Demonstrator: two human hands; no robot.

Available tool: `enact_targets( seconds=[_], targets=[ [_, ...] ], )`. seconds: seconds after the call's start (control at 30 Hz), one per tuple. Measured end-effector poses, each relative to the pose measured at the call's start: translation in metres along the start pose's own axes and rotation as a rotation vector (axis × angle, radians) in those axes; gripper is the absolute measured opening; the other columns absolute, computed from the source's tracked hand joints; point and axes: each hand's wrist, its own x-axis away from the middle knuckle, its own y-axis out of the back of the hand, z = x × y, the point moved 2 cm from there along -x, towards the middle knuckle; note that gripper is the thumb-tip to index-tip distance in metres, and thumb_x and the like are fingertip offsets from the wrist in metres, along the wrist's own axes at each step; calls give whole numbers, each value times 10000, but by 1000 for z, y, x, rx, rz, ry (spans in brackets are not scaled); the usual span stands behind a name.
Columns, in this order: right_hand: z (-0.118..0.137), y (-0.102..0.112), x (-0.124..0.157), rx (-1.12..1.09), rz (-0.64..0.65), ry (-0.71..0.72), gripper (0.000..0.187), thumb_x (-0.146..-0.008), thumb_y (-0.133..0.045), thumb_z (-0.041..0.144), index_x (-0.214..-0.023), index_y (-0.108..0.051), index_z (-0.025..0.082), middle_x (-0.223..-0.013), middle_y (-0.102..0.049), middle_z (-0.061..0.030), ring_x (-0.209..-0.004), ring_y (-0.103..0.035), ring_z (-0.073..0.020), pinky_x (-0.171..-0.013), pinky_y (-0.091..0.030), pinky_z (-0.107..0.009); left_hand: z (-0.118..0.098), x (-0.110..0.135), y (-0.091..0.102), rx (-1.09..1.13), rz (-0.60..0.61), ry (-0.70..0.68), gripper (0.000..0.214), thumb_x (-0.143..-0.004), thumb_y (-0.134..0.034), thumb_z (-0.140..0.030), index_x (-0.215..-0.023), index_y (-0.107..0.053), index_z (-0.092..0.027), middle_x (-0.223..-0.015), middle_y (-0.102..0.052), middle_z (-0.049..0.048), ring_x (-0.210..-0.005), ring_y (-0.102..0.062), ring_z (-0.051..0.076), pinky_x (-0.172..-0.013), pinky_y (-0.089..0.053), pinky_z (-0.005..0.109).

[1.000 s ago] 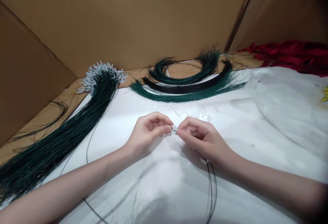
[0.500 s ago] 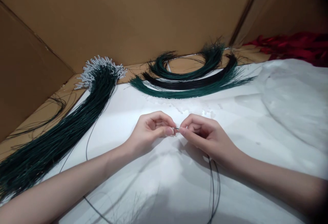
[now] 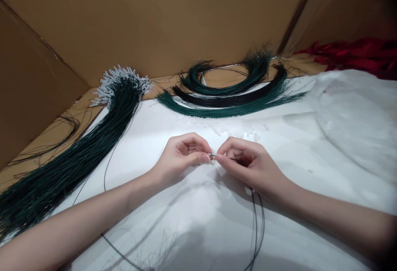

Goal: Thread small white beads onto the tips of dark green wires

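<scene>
Over the middle of the white surface, my left hand [image 3: 186,153] and my right hand [image 3: 248,157] meet fingertip to fingertip, with a narrow gap between them. A short stretch of dark cord [image 3: 212,155] bridges that gap. My right thumb and forefinger pinch the cord, and its dark strands [image 3: 256,229] hang down below that hand. My left thumb and forefinger are closed on something small, with a hint of white at the tips; the fingers hide most of it.
A thick bundle of dark green cords [image 3: 89,151] with white tips [image 3: 119,80] lies at left. Curved bundles of green cord [image 3: 217,111] and black cord [image 3: 223,101] lie at the back. White bits [image 3: 245,132], clear plastic [image 3: 356,118], red fabric [image 3: 356,53] and cardboard walls [image 3: 155,18] surround the work.
Both hands keep their pinch and have hardly moved. The strands hanging below my right hand have shifted slightly to the left at their lower end.
</scene>
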Motion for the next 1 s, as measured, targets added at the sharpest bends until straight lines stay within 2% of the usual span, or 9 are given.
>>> enact_targets(
  seconds=[0.5, 0.73, 1.0],
  targets=[
    [0, -1, 0, 29, -1, 19, 202, -893, -643, 323, -790, -592, 156, -523, -323, 88, -463, -287, -41, -433, -191, -210, 0, 0, -2, 18, -24, 21, 115, -719, -801, -92, -771, -704, -122, -712, -715, -4, -645, -670, 51, -627, -540, 110],
    [1, 0, 1, 9, -2, 15, 183, -845, -705, 284, -776, -597, 153, -517, -318, 91, -455, -284, -36, -424, -186, -206, -1, 0, -2, 7, -24, 21, 109, -721, -801, -98, -768, -707, -123, -710, -715, -2, -646, -667, 48, -625, -533, 104],
    [0, -1, 2, 23, 9, 44, 213, -880, -664, 338, -790, -599, 156, -517, -302, 91, -449, -280, -41, -421, -183, -214, -1, -1, -3, 4, -18, 17, 122, -698, -811, -95, -763, -711, -124, -716, -712, 3, -650, -662, 57, -628, -528, 117]
  ],
)
